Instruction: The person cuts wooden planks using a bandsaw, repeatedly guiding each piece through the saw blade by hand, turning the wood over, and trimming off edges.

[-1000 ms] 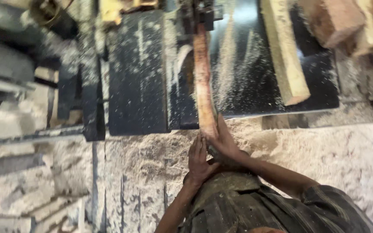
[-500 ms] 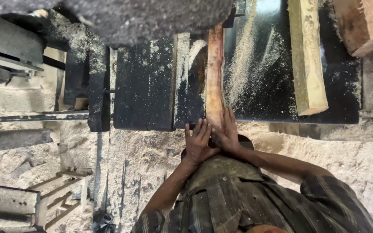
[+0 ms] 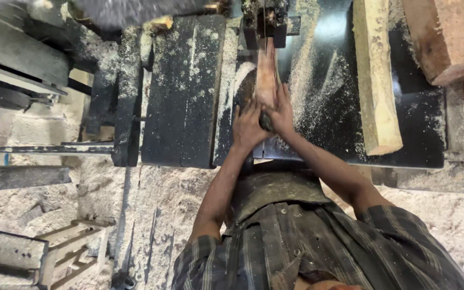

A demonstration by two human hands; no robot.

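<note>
A narrow reddish wood strip (image 3: 266,75) lies on the black saw table (image 3: 183,96), its far end at the blade guide (image 3: 265,21). My left hand (image 3: 248,126) presses the near end of the strip from the left. My right hand (image 3: 283,113) presses it from the right, fingers stretched along the wood. Both hands meet at the strip's near end, over the table's front part. Sawdust covers the table around them.
A long pale plank (image 3: 376,75) lies on the table to the right, with thick reddish timber blocks (image 3: 447,37) beyond it. Metal bars (image 3: 22,177) and a small wooden frame (image 3: 76,247) lie on the sawdust-covered floor at left.
Both hands have pushed the strip farther onto the table toward the blade; much less of the strip shows in front of the guide. My arms are more stretched out.
</note>
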